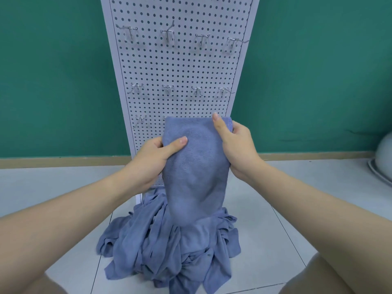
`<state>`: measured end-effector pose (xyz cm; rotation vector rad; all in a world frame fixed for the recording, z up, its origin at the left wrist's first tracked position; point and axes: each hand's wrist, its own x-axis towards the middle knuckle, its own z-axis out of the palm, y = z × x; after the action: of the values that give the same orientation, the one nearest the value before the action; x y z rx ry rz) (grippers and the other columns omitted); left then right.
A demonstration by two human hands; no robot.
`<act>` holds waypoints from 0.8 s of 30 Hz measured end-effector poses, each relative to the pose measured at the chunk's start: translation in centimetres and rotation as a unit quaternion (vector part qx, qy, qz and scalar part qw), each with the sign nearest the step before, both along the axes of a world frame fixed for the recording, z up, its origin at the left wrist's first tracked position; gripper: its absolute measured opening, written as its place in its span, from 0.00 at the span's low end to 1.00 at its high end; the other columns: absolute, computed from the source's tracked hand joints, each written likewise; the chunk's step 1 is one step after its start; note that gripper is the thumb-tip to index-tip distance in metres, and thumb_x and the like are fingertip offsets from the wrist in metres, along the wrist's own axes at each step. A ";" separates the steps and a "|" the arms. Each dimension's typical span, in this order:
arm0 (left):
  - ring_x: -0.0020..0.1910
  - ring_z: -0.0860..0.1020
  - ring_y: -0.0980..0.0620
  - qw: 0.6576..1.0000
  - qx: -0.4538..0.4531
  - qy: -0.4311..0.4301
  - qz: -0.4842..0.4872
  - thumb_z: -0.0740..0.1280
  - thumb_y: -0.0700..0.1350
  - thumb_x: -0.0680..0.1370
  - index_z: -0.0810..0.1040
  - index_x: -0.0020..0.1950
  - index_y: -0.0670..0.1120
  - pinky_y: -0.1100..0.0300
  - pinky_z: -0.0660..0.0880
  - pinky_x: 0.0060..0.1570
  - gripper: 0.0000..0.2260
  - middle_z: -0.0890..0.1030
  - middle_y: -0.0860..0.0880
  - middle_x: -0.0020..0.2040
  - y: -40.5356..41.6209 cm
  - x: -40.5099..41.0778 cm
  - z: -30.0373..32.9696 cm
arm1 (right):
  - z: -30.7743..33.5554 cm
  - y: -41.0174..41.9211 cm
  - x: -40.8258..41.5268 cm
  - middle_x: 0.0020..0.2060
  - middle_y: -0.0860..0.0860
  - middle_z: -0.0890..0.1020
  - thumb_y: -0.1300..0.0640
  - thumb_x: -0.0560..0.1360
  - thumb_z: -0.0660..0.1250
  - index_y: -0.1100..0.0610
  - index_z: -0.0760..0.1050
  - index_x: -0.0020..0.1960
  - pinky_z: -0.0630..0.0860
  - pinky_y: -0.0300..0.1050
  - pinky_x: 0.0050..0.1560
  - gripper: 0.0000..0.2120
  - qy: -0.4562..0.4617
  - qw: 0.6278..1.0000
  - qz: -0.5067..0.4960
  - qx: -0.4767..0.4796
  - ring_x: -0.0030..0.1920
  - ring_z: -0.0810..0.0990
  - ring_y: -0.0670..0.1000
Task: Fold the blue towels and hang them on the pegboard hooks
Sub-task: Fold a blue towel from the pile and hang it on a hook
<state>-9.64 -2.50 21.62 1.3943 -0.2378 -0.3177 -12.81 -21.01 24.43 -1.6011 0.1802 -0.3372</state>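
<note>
A folded blue towel (196, 162) hangs upright in front of the lower part of the white pegboard (176, 66). My left hand (151, 161) grips its left edge, thumb across the front. My right hand (237, 147) holds its right edge near the top corner. The towel's folded top edge covers the lower row of hooks; one hook of that row (140, 119) shows to its left. A heap of crumpled blue towels (169, 247) lies on the floor below. Metal hooks (167, 35) in the upper rows carry nothing.
The pegboard leans against a green wall (59, 81) with a tan skirting strip. Pale floor tiles (275, 240) surround the heap. A white rounded object (381, 158) sits at the right edge. My knees show in the bottom corners.
</note>
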 end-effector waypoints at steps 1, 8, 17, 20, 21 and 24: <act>0.55 0.86 0.50 1.000 0.003 -0.002 0.002 0.68 0.49 0.82 0.82 0.60 0.40 0.61 0.81 0.50 0.14 0.88 0.47 0.55 -0.1 0.0 0.0 | 0.0 -0.1 -0.1 0.48 0.62 0.86 0.40 0.77 0.73 0.69 0.77 0.54 0.84 0.58 0.54 0.30 0.022 0.999 0.030 0.035 0.48 0.86 0.55; 0.41 0.81 0.52 0.989 0.026 -0.090 0.112 0.67 0.50 0.84 0.84 0.47 0.43 0.56 0.77 0.46 0.13 0.86 0.49 0.43 0.7 0.9 0.1 | -0.1 -0.7 -0.8 0.55 0.56 0.87 0.56 0.78 0.74 0.63 0.82 0.62 0.83 0.51 0.59 0.16 0.076 0.983 0.107 0.129 0.56 0.87 0.55; 0.41 0.84 0.56 0.985 0.090 -0.124 0.077 0.71 0.52 0.81 0.84 0.51 0.46 0.60 0.78 0.39 0.10 0.87 0.53 0.43 0.8 0.9 0.6 | -0.4 -0.8 -0.7 0.54 0.58 0.87 0.55 0.79 0.73 0.66 0.82 0.59 0.84 0.47 0.53 0.15 0.042 0.993 0.086 0.064 0.53 0.87 0.55; 0.28 0.76 0.59 0.983 0.084 -0.126 0.105 0.67 0.50 0.84 0.82 0.46 0.45 0.66 0.71 0.27 0.11 0.81 0.57 0.31 1.0 0.9 0.8 | -0.7 -1.0 -0.6 0.52 0.59 0.87 0.54 0.78 0.74 0.66 0.83 0.55 0.83 0.45 0.45 0.15 0.039 0.997 0.068 0.021 0.46 0.86 0.51; 0.27 0.73 0.57 0.982 0.083 -0.128 0.114 0.66 0.51 0.84 0.80 0.45 0.42 0.65 0.68 0.27 0.14 0.79 0.55 0.30 1.1 0.9 0.9 | -0.7 -1.2 -0.6 0.51 0.58 0.88 0.53 0.78 0.74 0.65 0.84 0.54 0.83 0.47 0.47 0.14 0.041 0.997 0.063 0.009 0.45 0.86 0.51; 0.34 0.66 0.47 0.977 0.063 -0.150 0.134 0.65 0.56 0.84 0.74 0.49 0.33 0.57 0.62 0.35 0.24 0.72 0.45 0.36 1.5 1.2 0.6 | -0.7 -1.5 -0.4 0.50 0.58 0.88 0.52 0.78 0.74 0.61 0.86 0.52 0.83 0.55 0.52 0.12 0.048 0.997 0.052 -0.025 0.43 0.85 0.51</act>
<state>-8.44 -1.02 22.20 1.5787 -0.2763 0.1061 -13.25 -22.49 23.75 -1.6697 0.1623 -0.1855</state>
